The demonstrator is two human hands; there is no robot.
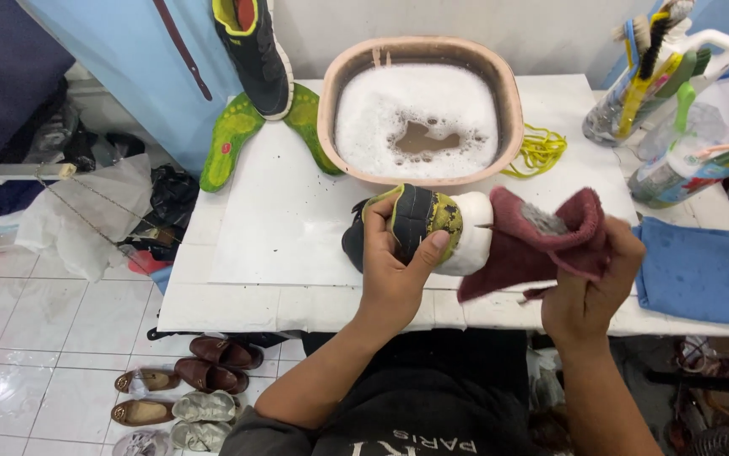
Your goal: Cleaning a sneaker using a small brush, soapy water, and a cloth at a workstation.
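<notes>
My left hand (394,266) grips a black and yellow-green sneaker (411,221) with a white foamy toe, held above the white table (271,219). A dark red cloth (542,241) is bunched in my right hand (588,283) and pressed against the sneaker's toe end. Behind them stands a pink oval basin (419,105) full of soapy, foamy water.
A second black sneaker (254,51) rests on two green insoles (229,139) at the table's back left. Yellow laces (537,152) lie right of the basin. Bottles holding brushes (651,76) stand at the back right, a blue cloth (693,270) at right. Several shoes (187,388) sit on the tiled floor.
</notes>
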